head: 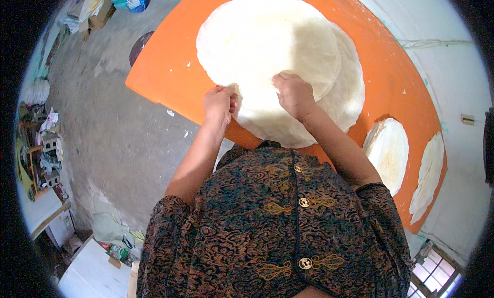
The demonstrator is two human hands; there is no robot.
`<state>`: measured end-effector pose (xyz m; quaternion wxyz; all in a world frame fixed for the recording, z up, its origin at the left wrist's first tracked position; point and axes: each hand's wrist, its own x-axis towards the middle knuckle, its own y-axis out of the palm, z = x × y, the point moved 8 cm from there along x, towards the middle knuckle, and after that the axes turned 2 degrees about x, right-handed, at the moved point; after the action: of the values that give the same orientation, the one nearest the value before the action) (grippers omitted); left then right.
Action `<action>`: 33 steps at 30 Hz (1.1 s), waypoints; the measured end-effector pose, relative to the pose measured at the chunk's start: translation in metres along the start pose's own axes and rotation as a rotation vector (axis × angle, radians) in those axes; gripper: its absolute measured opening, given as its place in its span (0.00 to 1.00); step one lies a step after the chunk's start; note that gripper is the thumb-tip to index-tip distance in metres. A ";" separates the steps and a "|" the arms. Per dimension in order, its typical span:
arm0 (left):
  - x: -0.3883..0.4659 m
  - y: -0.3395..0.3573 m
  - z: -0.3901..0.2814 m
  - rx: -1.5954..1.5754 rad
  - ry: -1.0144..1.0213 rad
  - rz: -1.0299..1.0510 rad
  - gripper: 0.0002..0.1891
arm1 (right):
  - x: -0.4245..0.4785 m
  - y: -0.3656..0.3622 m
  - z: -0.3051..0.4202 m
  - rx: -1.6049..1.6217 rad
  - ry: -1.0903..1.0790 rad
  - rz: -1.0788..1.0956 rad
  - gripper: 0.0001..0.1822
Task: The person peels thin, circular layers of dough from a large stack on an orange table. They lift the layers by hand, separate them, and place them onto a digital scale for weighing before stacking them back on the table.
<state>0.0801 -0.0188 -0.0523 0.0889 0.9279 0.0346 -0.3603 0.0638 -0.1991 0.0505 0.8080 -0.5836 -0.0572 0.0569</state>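
Note:
Large, thin, pale round flatbreads (247, 39) lie overlapping on an orange surface, the upper one brightly lit and a lower one (349, 97) showing at the right. At the near left edge, my left hand (220, 102) pinches a small pale edge or piece of flatbread between thumb and fingers. My right hand (294, 93) rests over the upper sheet with curled fingers and a small pale bit at the fingertips; whether it is a fold of the sheet or a loose scrap, I cannot tell.
The orange tabletop (173, 66) carries two more pale stacks, one nearer (388, 155) and one at the far right (427, 178). A white wall (444, 66) borders it. Boxes and bags (102, 12) stand on the grey floor at upper left, with hollow blocks (50, 143) at far left.

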 end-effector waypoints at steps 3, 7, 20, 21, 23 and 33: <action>0.006 0.009 -0.001 -0.010 -0.015 0.047 0.04 | -0.001 -0.002 0.001 -0.027 -0.016 0.019 0.15; 0.003 0.017 -0.002 -0.200 -0.009 0.046 0.07 | -0.006 -0.002 0.011 -0.041 -0.096 -0.100 0.17; 0.019 0.015 0.014 -0.408 -0.134 0.059 0.06 | 0.021 -0.008 0.033 -0.085 -0.105 -0.184 0.07; 0.020 0.013 0.011 -0.421 -0.141 0.036 0.07 | 0.024 -0.001 0.036 -0.121 -0.105 -0.168 0.07; 0.015 0.012 -0.003 -0.352 -0.024 0.036 0.05 | 0.028 0.004 0.043 -0.149 -0.120 -0.168 0.07; 0.013 0.017 -0.028 -0.350 0.160 0.190 0.03 | 0.056 0.024 0.069 -0.198 -0.071 0.071 0.13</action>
<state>0.1108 -0.0300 -0.0387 0.2794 0.9230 0.0160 -0.2641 0.1075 -0.1180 0.0506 0.7415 -0.6597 -0.0702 0.1003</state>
